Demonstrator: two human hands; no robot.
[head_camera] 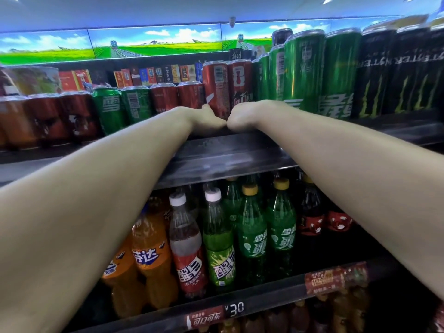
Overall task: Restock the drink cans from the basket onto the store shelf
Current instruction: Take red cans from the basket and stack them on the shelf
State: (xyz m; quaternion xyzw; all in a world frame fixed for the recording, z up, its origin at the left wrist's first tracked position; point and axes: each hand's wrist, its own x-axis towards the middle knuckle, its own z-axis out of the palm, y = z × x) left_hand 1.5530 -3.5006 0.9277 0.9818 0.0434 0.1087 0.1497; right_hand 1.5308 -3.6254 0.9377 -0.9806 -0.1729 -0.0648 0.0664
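Observation:
Two tall red cola cans stand side by side at the front of the upper shelf (230,150). My left hand (208,121) grips the base of the left red cola can (215,87), its thumb on the can's left side. My right hand (241,116) is wrapped round the base of the right red cola can (241,82); its fingers are hidden behind the hand. The knuckles of both hands touch each other just above the shelf edge. The basket is out of view.
Short red and green cans (108,109) line the upper shelf to the left. To the right are tall green cans (302,68), then black energy-drink cans (374,73). Soda bottles (218,239) fill the shelf below, above a price rail (235,310).

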